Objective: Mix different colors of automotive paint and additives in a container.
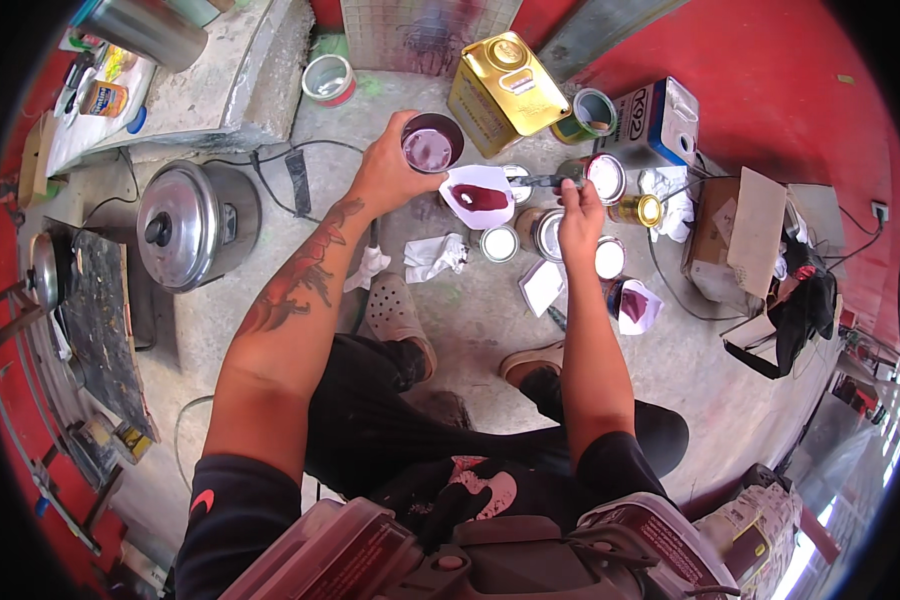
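Observation:
My left hand (382, 168) is wrapped round a small can of dark red paint (430, 143), seen from above and raised over the floor. Just below and right of it is a white paper cone (450, 202) with dark red paint inside. My right hand (580, 215) is closed on a dark, slim handle (542, 181) that reaches left to the paper cone. What kind of tool it is, and whether it is joined to the cone, I cannot tell. Several paint tins with pale lids, one of them an open-looking tin (606, 176), stand about my right hand.
A gold square tin (510, 95) stands ahead, with a blue-and-white square tin (660, 125) to its right. Crumpled white paper (435, 256) lies near my feet. A lidded steel pot (185, 225) is at left, a cardboard box (720, 235) at right, and cables cross the floor.

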A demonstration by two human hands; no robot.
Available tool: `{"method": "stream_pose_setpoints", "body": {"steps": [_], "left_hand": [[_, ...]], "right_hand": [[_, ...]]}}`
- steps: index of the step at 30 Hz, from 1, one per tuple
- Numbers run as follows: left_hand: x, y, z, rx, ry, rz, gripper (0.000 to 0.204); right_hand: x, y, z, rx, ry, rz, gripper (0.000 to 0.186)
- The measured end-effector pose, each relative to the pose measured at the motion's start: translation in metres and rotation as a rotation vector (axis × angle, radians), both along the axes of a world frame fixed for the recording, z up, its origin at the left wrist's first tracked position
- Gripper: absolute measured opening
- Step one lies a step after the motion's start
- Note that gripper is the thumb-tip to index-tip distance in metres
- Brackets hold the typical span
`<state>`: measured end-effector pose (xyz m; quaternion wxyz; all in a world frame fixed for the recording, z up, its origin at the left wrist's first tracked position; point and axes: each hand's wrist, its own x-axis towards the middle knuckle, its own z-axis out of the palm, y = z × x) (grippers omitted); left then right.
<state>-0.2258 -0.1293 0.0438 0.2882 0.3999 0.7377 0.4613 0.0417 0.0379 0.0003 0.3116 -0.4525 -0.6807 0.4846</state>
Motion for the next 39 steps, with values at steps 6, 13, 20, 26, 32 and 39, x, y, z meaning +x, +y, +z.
{"method": "stream_pose_setpoints", "body": {"steps": [6,13,20,26,32,39], "left_hand": [[0.003,0.0,0.003,0.004,0.041,0.007,0.084],[0.004,0.0,0.001,-0.006,0.052,-0.001,0.085],[0.014,0.003,0.002,-0.004,0.058,-0.026,0.086],[0.019,0.006,0.001,0.038,0.12,-0.071,0.087],[0.017,0.003,0.003,-0.039,0.065,-0.072,0.088],[0.018,0.002,0.008,-0.013,0.044,-0.066,0.085]], "right_hand": [[0.065,0.008,0.007,-0.416,0.243,-0.46,0.015],[0.116,0.003,0.02,-0.661,0.495,-0.615,0.015],[0.057,-0.004,0.106,-0.536,0.602,-0.405,0.012],[-0.042,-0.029,0.15,0.023,0.248,0.059,0.017],[-0.087,-0.044,0.174,0.566,-0.244,0.391,0.017],[-0.103,-0.039,0.179,0.665,-0.315,0.497,0.02]]}}
